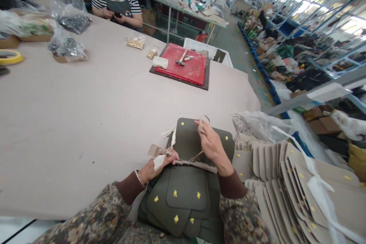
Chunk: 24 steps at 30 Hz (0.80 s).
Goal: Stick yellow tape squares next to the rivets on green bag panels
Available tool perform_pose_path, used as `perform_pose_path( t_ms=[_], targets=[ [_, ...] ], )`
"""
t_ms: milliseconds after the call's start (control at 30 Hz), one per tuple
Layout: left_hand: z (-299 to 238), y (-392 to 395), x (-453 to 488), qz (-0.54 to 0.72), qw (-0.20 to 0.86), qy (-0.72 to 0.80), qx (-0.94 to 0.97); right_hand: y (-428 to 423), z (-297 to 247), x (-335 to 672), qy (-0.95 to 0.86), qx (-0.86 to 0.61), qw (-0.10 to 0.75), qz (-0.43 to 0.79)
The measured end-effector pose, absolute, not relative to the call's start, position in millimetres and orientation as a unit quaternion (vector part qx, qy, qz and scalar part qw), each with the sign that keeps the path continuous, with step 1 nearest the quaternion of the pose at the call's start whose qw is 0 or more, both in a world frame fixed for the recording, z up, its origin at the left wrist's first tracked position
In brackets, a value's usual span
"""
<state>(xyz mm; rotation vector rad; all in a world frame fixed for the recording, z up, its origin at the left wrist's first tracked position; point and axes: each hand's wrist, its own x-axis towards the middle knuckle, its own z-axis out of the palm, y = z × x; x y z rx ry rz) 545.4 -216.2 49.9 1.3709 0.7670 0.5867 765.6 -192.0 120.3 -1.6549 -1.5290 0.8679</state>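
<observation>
In front of me lies a stack of dark grey-green panels (187,187) with rounded corners and small yellow tabs. A beige fabric strip (197,164) runs across the stack. At its left side my left hand (161,164) is closed on the strip, with frayed loose ends sticking out around the fingers. My right hand (211,143) is raised over the upper part of the stack, its fingers pinching a loop of the same strip. A slanting length of strip shows between the two hands.
Beige panels (268,160) tied with white strips stand at the right. Farther off are a red board (183,61) with a hammer (182,58), bags of gold-coloured parts (135,42), bags of silver parts (68,45) and yellow tape (10,56). A person (117,5) sits across the table.
</observation>
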Motion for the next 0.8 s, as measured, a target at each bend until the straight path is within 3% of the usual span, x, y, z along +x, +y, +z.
perform_pose_path(
  t_ms=[67,133,333,467,667,733,800],
  targets=[
    [51,-216,546,0.257,0.669,0.344,0.607,-165,120,757,-0.682,-0.669,0.185,0.23],
    [51,-216,547,0.256,0.669,0.349,0.604,-145,115,750,-0.699,-0.678,0.113,0.199],
    [51,-216,546,0.268,0.672,0.354,0.592,-141,105,751,-0.677,-0.711,0.071,0.175],
    [50,-215,544,0.267,0.676,0.36,0.585,-167,110,763,-0.663,-0.725,0.09,0.161],
    [53,-213,544,0.246,0.681,0.367,0.584,-214,108,786,-0.449,-0.668,0.431,0.408],
    [54,-212,544,0.242,0.684,0.366,0.583,-229,111,792,-0.423,-0.643,0.435,0.467],
    [54,-211,543,0.247,0.687,0.362,0.58,-243,119,795,-0.474,-0.639,0.371,0.479]
  ],
)
